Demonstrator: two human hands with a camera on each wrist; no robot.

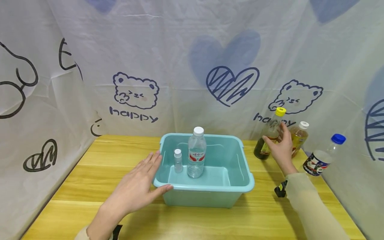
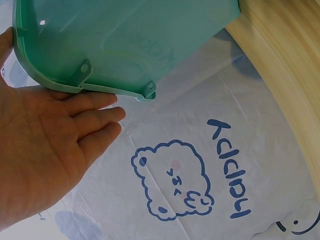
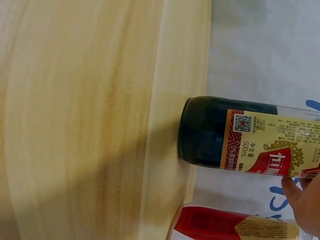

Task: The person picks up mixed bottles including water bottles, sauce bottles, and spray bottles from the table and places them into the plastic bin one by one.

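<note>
In the head view my right hand [image 1: 281,146] holds a glass sauce bottle [image 1: 264,148] with a yellow cap, thumb and fingers on either side. The right wrist view shows this dark bottle [image 3: 205,132] with a yellow and red label, the thumb against its label. My left hand [image 1: 136,183] rests with straight fingers at the left front corner of a light teal plastic tub [image 1: 204,188]. The left wrist view shows those fingers [image 2: 95,120] beneath the tub's rim. Inside the tub stand a clear water bottle [image 1: 196,160] with a white cap and a small clear bottle [image 1: 178,161].
Beside the sauce bottle stands an amber drink bottle [image 1: 298,138] with a white cap. A bottle [image 1: 319,160] with a blue cap and dark label stands further right. The wooden table [image 1: 99,166] meets a printed cloth [image 1: 177,110] behind and at both sides.
</note>
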